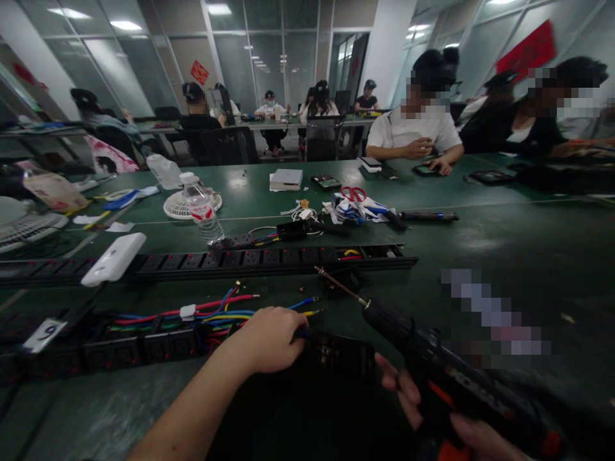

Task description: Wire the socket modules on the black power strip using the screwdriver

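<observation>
My left hand (273, 334) is closed, its fingers bent down at the left edge of a dark plastic housing (343, 352) with metal parts inside. Exactly what they pinch is hidden. My right hand (408, 394) grips a black and orange cordless screwdriver (432, 352). Its long bit (341, 285) points up and left above the table, apart from the housing. Left of my left hand lies an opened black power strip (139, 349). Red, blue and yellow wires (221, 315) run loose from it, some ending in metal tips beyond my hand.
A second long power strip (230, 259) crosses the green table, with a white block (114, 259) on it. Behind stand a water bottle (202, 208), red-handled scissors (353, 194) and a grey box (286, 179). A co-worker (413, 131) sits across at the right.
</observation>
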`<action>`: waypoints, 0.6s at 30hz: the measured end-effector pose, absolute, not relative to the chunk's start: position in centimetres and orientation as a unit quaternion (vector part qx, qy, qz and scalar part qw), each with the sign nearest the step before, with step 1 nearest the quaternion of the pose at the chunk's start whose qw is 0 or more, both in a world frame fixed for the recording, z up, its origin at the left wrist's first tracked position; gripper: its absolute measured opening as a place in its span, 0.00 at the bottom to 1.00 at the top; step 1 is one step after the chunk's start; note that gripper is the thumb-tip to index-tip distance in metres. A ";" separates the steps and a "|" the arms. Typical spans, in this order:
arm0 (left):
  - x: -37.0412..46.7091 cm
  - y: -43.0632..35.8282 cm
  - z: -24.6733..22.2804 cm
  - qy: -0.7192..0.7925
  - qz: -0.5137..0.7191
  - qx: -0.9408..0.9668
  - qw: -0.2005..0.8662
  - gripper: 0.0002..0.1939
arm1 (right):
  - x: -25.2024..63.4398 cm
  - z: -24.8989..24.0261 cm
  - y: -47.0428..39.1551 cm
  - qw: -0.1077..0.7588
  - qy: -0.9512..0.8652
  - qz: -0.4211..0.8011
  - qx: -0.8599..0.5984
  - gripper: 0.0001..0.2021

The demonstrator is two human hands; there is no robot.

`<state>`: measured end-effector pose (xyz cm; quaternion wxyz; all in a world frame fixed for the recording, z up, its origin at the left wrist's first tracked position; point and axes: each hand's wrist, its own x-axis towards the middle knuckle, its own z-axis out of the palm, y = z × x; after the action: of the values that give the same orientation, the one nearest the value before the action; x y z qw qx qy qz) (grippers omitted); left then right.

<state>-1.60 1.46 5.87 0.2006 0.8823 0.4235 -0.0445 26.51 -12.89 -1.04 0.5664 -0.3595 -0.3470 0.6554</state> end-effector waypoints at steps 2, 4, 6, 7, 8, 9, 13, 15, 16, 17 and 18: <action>-1.6 2.1 5.9 0.412 -0.075 0.883 0.211 0.15 | 25.7 -0.2 -12.1 0.561 -0.356 0.654 -0.361 0.22; -1.5 2.6 6.2 0.402 -0.104 0.882 0.221 0.16 | 25.0 0.4 -11.3 0.572 -0.368 0.640 -0.357 0.23; -1.2 3.2 6.7 0.392 -0.138 0.878 0.238 0.17 | 24.5 0.6 -10.5 0.585 -0.376 0.629 -0.347 0.22; -1.0 3.5 6.9 0.388 -0.156 0.874 0.248 0.17 | 24.3 0.6 -10.1 0.591 -0.380 0.627 -0.338 0.23; -0.9 3.7 7.1 0.382 -0.175 0.870 0.258 0.16 | 24.1 0.6 -9.7 0.596 -0.382 0.626 -0.327 0.23; -0.8 3.9 7.2 0.377 -0.190 0.866 0.267 0.16 | 23.9 0.6 -9.4 0.601 -0.383 0.626 -0.318 0.23; -1.0 4.2 6.5 0.350 -0.177 0.873 0.288 0.13 | 23.0 1.0 -8.8 0.588 -0.368 0.647 -0.316 0.21; -1.4 3.9 5.9 0.342 -0.142 0.887 0.277 0.12 | 22.6 1.4 -8.7 0.581 -0.359 0.652 -0.331 0.20; -1.5 3.6 5.6 0.343 -0.123 0.893 0.265 0.12 | 22.3 1.7 -8.6 0.579 -0.356 0.649 -0.341 0.20; -1.7 3.3 5.3 0.348 -0.104 0.898 0.249 0.11 | 22.2 2.0 -8.5 0.580 -0.351 0.645 -0.352 0.20; -1.7 3.0 5.0 0.357 -0.087 0.900 0.233 0.11 | 22.0 2.2 -8.5 0.580 -0.348 0.640 -0.365 0.19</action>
<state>-1.74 3.02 5.04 0.2329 0.9004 0.3570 -0.0867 22.01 -8.45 2.20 0.5801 -0.3647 -0.3479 0.6399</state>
